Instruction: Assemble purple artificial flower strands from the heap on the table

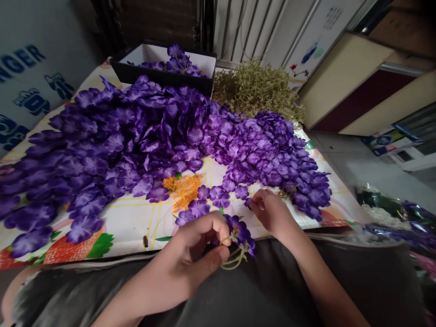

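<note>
the left hand [194,254] pinches a purple fabric flower strand [240,231] with thin green wire stems [235,260], its long axis slanting down to the right, over the near edge of the strawberry-print counter [132,227]. the curled right hand [270,213] reaches a small purple fabric blossom [242,192], grip unclear, beside a large heap of purple fabric flowers [136,136]; blue lettering reading "nger" marks a pale board [23,59].

The person's left hand [190,256] pinches the pale green stems [235,259] of a purple fabric flower sprig [240,231], while the right hand [270,213] curls just beside a loose blossom [241,192]. A great heap of purple blossoms [136,141] covers a strawberry-print tablecloth [129,227], with a black box [160,77] and dried greenery [255,88] behind.
</note>
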### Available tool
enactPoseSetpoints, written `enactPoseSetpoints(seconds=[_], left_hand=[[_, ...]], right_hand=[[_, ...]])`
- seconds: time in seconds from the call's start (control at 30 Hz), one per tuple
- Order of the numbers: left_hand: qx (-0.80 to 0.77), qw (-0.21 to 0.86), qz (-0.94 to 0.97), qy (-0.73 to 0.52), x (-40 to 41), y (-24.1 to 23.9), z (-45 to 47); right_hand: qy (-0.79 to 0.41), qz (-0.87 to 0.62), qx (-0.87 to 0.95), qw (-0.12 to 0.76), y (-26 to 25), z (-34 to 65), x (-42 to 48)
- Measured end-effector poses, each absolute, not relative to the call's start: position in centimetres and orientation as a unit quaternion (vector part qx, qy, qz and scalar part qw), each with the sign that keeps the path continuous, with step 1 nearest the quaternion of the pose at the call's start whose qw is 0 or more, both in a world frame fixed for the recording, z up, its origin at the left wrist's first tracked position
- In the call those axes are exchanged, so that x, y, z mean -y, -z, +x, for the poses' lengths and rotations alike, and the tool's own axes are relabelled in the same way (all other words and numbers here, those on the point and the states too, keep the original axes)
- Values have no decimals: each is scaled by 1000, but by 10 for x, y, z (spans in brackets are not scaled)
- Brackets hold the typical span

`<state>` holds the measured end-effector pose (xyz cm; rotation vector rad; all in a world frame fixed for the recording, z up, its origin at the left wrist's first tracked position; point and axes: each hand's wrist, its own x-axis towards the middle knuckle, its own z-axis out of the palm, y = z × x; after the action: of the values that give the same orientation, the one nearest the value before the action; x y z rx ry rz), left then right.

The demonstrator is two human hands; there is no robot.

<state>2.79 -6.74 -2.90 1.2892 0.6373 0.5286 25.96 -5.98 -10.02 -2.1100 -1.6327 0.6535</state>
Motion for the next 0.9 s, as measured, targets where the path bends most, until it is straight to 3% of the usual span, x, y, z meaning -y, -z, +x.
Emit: enactPoseSetpoints(seconds=[0.3, 0.47, 0.67, 0.9], left_hand=[[-282, 782, 499, -246, 67, 32, 27], [-304, 787, 475, -251, 64, 33, 26], [-242, 780, 467, -338, 63, 31, 17], [-190, 813, 285, -472, 49, 12, -15]], right_hand=[[-423, -638, 563, 312, 70, 251, 65], [-564, -581, 440, 389, 59, 243, 67], [-578, -546, 429, 430, 68, 238, 65], [-525, -533, 500, 437, 71, 221, 60]])
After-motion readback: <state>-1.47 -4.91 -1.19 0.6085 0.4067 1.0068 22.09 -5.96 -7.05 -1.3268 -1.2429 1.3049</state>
